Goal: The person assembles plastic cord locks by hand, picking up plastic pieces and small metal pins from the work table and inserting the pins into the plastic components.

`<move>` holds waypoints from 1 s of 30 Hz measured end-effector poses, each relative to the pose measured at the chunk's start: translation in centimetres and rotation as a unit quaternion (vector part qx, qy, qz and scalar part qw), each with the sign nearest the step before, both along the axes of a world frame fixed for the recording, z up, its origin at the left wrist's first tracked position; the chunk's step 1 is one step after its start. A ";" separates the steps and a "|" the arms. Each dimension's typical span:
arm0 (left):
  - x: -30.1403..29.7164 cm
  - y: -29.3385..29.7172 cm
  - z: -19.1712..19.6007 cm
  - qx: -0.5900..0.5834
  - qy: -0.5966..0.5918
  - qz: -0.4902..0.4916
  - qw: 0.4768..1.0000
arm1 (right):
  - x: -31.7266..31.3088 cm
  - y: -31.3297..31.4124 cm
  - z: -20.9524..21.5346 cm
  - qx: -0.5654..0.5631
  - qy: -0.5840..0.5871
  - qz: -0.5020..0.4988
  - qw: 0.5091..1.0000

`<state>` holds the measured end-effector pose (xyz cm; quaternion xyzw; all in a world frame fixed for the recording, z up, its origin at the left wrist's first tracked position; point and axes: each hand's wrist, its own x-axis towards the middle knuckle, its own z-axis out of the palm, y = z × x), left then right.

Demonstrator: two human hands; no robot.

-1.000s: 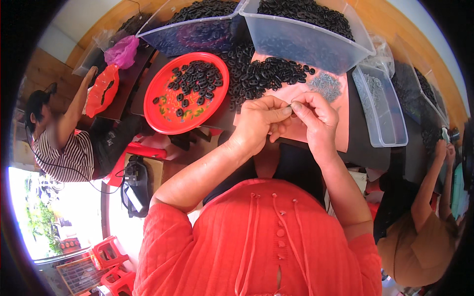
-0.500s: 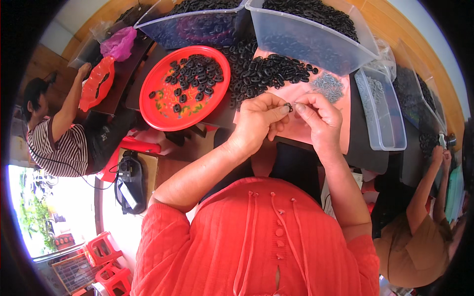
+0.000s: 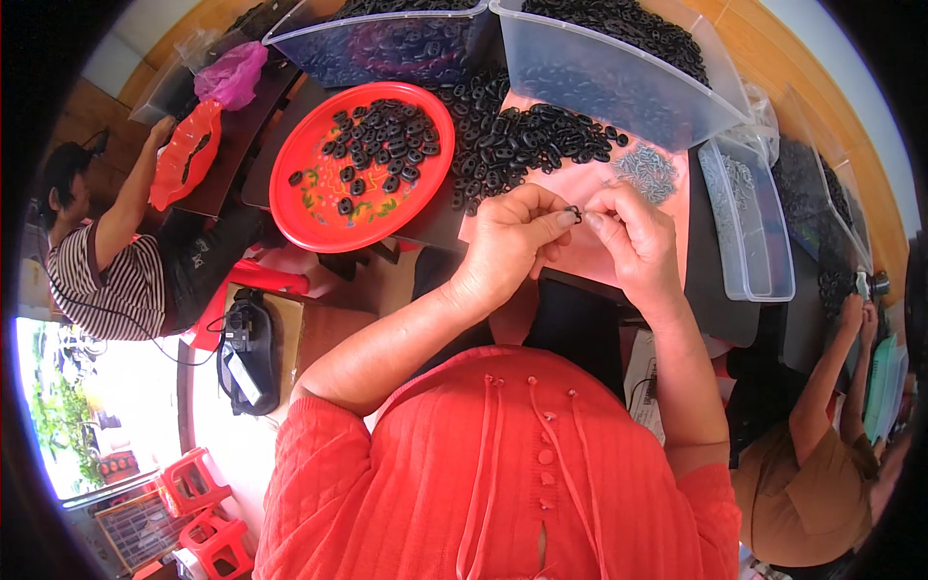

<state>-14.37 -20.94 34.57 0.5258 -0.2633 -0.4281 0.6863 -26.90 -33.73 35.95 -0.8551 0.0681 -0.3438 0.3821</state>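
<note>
My left hand pinches a small black plastic piece between thumb and forefinger. Close against it, my right hand has its thumb and forefinger pressed together; whatever they hold is too small to name. Both hands hover over a pink sheet on the dark table. A heap of black oval pieces with two holes lies just beyond my left hand. Beyond my right hand is a small pile of silver screw-like metal parts.
A red round tray with black pieces sits at left. Clear bins full of black pieces line the back. At right stands a narrow clear box with metal parts. Co-workers sit at left and right.
Both hands stay together at nearly the same spot, with the fingertips shifted slightly around the black piece. The whole view has tilted a little.
</note>
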 end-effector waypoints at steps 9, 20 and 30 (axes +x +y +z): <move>-0.1 0.1 0.3 0.027 -0.041 -0.001 0.999 | -0.3 -0.1 0.2 -0.020 -0.001 0.013 1.000; -0.5 -0.2 -0.7 -0.017 -0.092 0.021 0.995 | -0.1 0.0 -0.1 -0.058 0.007 0.009 0.998; -0.8 -0.4 -1.6 -0.044 -0.161 0.057 0.984 | 0.4 1.1 -0.5 0.048 0.036 -0.022 0.998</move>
